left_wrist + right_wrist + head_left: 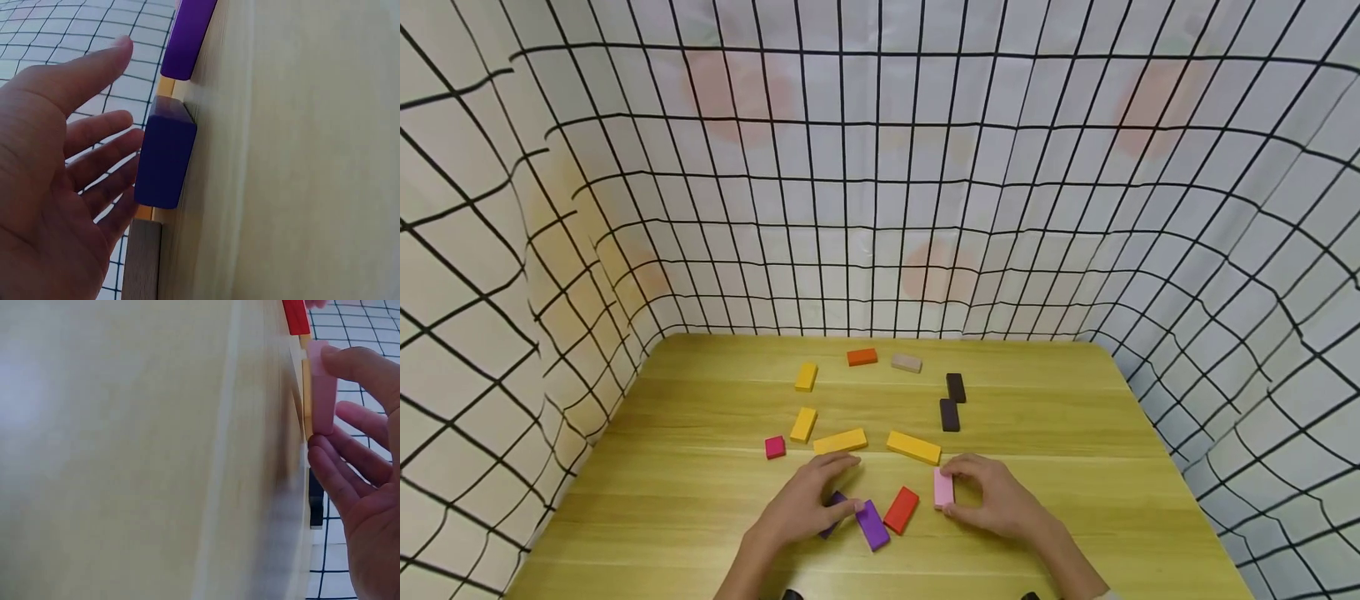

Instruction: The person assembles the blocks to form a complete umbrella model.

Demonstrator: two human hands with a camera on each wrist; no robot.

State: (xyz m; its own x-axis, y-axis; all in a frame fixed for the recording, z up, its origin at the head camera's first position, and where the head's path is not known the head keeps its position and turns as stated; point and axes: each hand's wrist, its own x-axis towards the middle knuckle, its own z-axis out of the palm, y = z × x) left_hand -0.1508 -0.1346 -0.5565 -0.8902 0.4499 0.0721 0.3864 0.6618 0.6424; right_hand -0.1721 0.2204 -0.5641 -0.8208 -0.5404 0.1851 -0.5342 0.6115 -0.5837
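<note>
My right hand (pixel 1000 498) pinches a pink block (pixel 943 489) between thumb and fingertips, gripping it by its two ends. In the right wrist view the pink block (pixel 324 394) appears slightly tilted. Over a dark blue block (pixel 165 156) hovers my left hand (pixel 805 500), its fingers spread and relaxed, holding nothing. Its thumb is by the top end of a purple block (pixel 872 527); whether they touch I cannot tell. A red block (pixel 901 510) lies between the purple and pink ones. The left wrist view also has a grey-brown block (pixel 142 259) below the dark blue one.
Beyond the hands lie long yellow blocks (pixel 913 447), short yellow blocks (pixel 803 425), a crimson cube (pixel 775 447), an orange block (pixel 862 357), a beige block (pixel 906 362) and dark blocks (pixel 950 415). Black netting (pixel 880 179) surrounds the wooden table (pixel 1075 417) at back and sides.
</note>
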